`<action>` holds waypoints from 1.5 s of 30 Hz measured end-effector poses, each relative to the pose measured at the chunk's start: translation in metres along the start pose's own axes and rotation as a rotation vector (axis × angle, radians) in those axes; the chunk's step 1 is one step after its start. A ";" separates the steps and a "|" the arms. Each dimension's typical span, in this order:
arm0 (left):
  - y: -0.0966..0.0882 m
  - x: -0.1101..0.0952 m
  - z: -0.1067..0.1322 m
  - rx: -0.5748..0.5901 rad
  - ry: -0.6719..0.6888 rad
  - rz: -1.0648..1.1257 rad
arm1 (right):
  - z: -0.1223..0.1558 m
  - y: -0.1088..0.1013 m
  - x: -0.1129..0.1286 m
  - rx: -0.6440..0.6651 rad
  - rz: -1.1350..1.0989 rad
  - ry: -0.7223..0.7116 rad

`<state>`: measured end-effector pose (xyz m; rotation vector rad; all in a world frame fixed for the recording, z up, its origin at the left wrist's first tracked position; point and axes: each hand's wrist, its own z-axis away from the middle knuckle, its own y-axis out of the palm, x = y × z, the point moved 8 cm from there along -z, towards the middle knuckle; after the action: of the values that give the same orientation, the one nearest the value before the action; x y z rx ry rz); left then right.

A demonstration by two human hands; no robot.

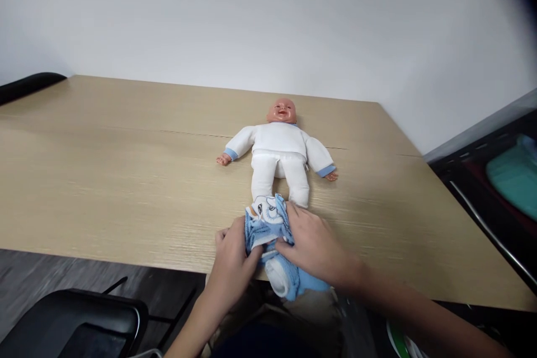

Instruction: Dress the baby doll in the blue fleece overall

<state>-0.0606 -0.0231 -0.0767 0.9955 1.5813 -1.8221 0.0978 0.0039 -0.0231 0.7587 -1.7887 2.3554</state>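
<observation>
I hold the blue-and-white terry garment (268, 227) at the lower legs of the baby doll (280, 140); it overhangs the bench (126, 179). The fingers of my left hand (232, 246) and right hand (314, 243) are clamped on its 2 sides. Even tension should limit bunching.

Bare left hand (231, 251), bare right hand (316, 240), uncovered forearms (403, 297), dark navy clothing (268, 342), khaki-coloured trousers (314, 310)
</observation>
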 end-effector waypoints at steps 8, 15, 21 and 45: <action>-0.004 0.020 0.005 -0.087 -0.068 0.248 | 0.002 0.000 -0.014 -0.047 -0.334 -0.076; -0.018 0.019 -0.011 -0.194 0.008 0.409 | -0.009 -0.005 -0.024 -0.151 -0.564 -0.170; -0.033 0.020 -0.043 -0.204 0.002 0.399 | -0.029 -0.024 -0.021 -0.131 -0.561 -0.317; -0.053 -0.084 -0.115 0.221 0.438 -0.090 | -0.047 0.011 -0.114 0.043 -1.371 0.036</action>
<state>-0.0308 0.0930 0.0167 1.5322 1.7161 -1.9662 0.1777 0.0698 -0.0912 1.3159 -0.6685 1.3969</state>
